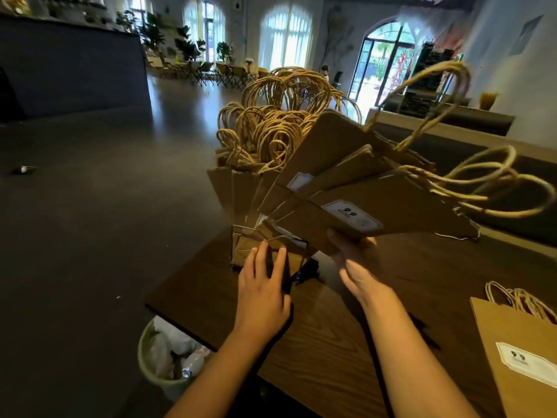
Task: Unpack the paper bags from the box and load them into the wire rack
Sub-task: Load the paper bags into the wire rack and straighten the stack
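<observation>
Head view: near the table's (331, 342) left edge the left hand (262, 285) presses flat-fingered on the rack (241, 236), the right hand (352, 257) grips fanned bags (376, 203); square their bottoms before sliding them beside the loaded ones

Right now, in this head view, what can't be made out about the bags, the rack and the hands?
- Wire rack: mostly covered by the paper bags and the left hand; its length is hidden.
- Right hand: blurred, fingers tucked under the fanned bags, so the grip is unclear.
- Box: not in view.
- Bag on the table: cut off by the right edge.
- Labels: small print unreadable.
</observation>
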A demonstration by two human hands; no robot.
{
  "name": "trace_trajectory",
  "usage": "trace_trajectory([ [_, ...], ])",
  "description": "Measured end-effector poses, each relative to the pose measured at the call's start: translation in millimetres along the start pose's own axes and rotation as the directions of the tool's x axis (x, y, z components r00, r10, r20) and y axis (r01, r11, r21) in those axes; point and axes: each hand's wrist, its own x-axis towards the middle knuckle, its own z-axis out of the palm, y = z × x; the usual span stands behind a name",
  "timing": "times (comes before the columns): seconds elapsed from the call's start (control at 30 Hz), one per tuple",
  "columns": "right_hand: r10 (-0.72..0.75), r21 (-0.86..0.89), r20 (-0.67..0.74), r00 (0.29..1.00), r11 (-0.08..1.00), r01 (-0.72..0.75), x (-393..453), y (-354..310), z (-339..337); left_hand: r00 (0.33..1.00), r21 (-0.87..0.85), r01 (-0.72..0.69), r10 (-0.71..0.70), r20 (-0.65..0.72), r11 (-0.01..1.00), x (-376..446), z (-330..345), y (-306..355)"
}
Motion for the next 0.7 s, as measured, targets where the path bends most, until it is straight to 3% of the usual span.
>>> trace_trajectory([
  [0.03,-0.032,-0.042,0.081,0.996,0.999,0.035,-4,2,6,1.000,0.008,-0.001,0.001,0.004,1.000,1,0,0],
  [0.27,-0.259,-0.188,0.267,0.928,0.931,0.314,-15,6,26,1.000,-0.036,0.026,-0.026,-0.002,0.999,3,3,-2],
  [0.33,-0.370,-0.295,0.318,0.873,0.836,0.462,-8,8,27,0.999,-0.054,0.036,-0.035,0.012,0.998,3,2,-3],
  [0.4,-0.379,-0.355,0.366,0.850,0.787,0.505,-10,8,27,0.999,-0.087,0.046,-0.045,0.014,0.995,2,0,-3],
  [0.53,-0.477,-0.512,0.429,0.767,0.571,0.642,-9,5,30,0.988,-0.185,0.093,-0.114,-0.107,0.978,2,-2,-5],
  [0.7,-0.480,-0.661,0.446,0.755,0.392,0.639,-7,4,33,0.981,-0.194,0.124,-0.150,-0.124,0.973,1,-1,-5],
])
